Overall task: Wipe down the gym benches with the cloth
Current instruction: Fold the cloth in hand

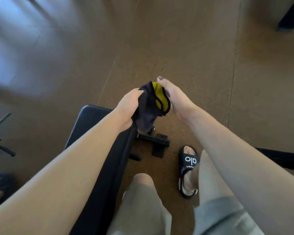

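Left hand: the left hand (pixel 131 103) is curled closed on the near, dark side of the cloth (pixel 150 107), bunching it in the palm above the far end of the bench.
Right hand: the right hand (pixel 174 99) lies against the cloth's other side with its fingers fairly straight; whether it pinches the edge or only touches it cannot be told from here.
Cloth: a dark microfibre cloth with a yellow face and dark hem, held crumpled between the two hands and lifted clear of the pad, its loose tail hanging toward the bench's end.
Bench: a black padded gym bench (pixel 90 121), its long axis running from the person's lap away toward the hands, largely hidden under the left forearm.
Key relation: the pad lies below and back toward the body from the cloth, so the left hand is nearer to it; a wipe would likely run along that long axis.
Surroundings: bench foot (pixel 157 143) on a brown floor (pixel 193 48); black slide sandal (pixel 189 168) at right.
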Demonstrator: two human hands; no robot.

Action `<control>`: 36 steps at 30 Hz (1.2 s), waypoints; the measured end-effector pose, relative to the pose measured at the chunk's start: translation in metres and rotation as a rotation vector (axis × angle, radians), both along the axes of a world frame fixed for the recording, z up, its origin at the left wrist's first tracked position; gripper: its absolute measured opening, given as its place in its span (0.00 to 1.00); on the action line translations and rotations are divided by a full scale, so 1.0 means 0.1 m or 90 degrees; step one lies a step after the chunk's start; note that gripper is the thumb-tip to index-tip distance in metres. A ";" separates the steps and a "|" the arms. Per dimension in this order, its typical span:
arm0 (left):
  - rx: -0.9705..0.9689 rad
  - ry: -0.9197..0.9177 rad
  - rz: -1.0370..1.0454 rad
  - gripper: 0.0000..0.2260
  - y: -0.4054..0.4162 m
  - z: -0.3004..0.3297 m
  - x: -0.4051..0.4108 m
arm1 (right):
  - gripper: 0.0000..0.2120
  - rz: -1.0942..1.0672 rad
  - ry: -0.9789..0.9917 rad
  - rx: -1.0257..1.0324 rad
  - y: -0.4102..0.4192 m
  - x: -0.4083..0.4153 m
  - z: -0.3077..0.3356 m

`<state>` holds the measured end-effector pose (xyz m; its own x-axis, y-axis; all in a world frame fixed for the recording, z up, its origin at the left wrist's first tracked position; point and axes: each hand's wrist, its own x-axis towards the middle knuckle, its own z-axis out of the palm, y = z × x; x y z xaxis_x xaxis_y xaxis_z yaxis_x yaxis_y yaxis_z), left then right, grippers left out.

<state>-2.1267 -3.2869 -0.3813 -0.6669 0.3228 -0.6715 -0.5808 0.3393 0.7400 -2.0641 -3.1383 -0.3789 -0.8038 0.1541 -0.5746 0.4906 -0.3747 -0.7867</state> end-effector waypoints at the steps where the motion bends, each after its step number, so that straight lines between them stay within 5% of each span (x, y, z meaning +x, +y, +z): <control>1: 0.042 -0.066 0.001 0.17 0.09 0.25 0.06 | 0.22 0.016 -0.008 -0.027 0.12 0.06 0.24; 7: 0.169 -0.221 -0.124 0.31 0.55 1.95 0.46 | 0.14 0.002 -0.032 0.003 0.63 0.66 1.62; 16: 0.055 -0.121 -0.400 0.12 1.22 3.68 1.30 | 0.14 -0.215 -0.055 0.030 1.13 2.08 3.30; 21: 0.048 -0.093 -0.520 0.13 1.92 4.05 1.57 | 0.14 -0.242 -0.060 0.079 1.65 2.76 3.74; 29: -0.006 0.171 -0.856 0.11 3.72 4.22 2.14 | 0.14 -0.425 -0.139 0.206 2.76 3.71 3.98; 36: -0.010 0.329 -0.936 0.09 5.13 4.30 2.48 | 0.21 -0.588 -0.267 0.400 3.60 4.00 4.21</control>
<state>-1.8786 -2.7738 0.0492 0.0663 0.8711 -0.4867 0.5646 0.3694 0.7380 -1.6642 -2.7784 0.0418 -0.0087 0.9234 -0.3838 0.5005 -0.3282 -0.8011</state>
